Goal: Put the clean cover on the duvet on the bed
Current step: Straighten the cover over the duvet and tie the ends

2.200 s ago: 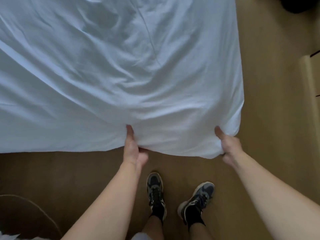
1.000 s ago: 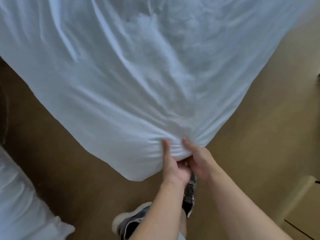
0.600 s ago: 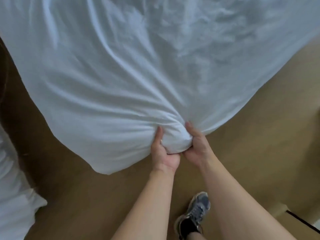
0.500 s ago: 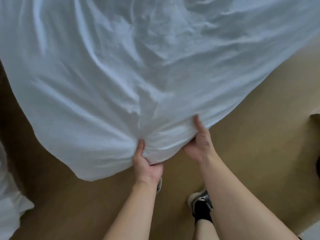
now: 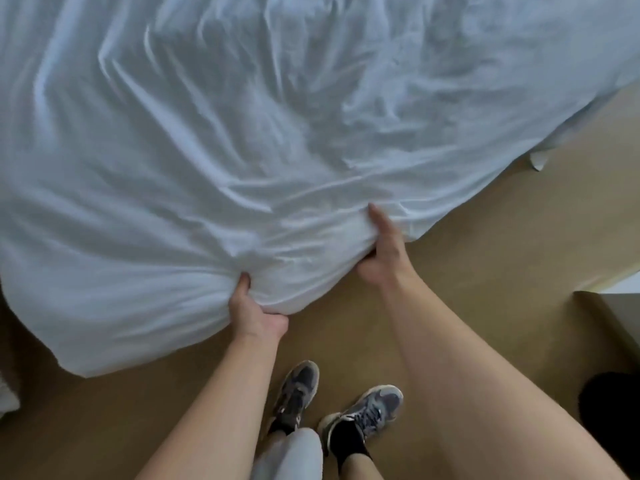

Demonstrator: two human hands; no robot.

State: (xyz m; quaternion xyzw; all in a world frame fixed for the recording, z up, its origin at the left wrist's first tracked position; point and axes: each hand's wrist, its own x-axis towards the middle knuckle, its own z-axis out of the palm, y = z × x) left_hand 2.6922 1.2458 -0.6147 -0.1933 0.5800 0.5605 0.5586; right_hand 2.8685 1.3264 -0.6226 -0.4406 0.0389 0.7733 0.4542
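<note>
Head: both hands [image 5: 258,315] [image 5: 382,259] tight on cover [image 5: 214,161]

White cover [image 5: 277,140] fills upper frame, wrinkled, near edge hanging over tan floor [image 5: 502,258]. Left hand [image 5: 254,313] grips bunched edge, thumb on top. Right hand [image 5: 384,251] grips edge nearby, apart from left. Grey shoes [image 5: 363,410] on floor below.

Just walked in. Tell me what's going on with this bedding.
A person stands on the brown floor at the edge of the white cover, which lies spread out and wrinkled. Both hands grip its near edge. The left hand bunches the fabric, and the right hand holds it a little further along, thumb on top. What is inside it cannot be told.
</note>
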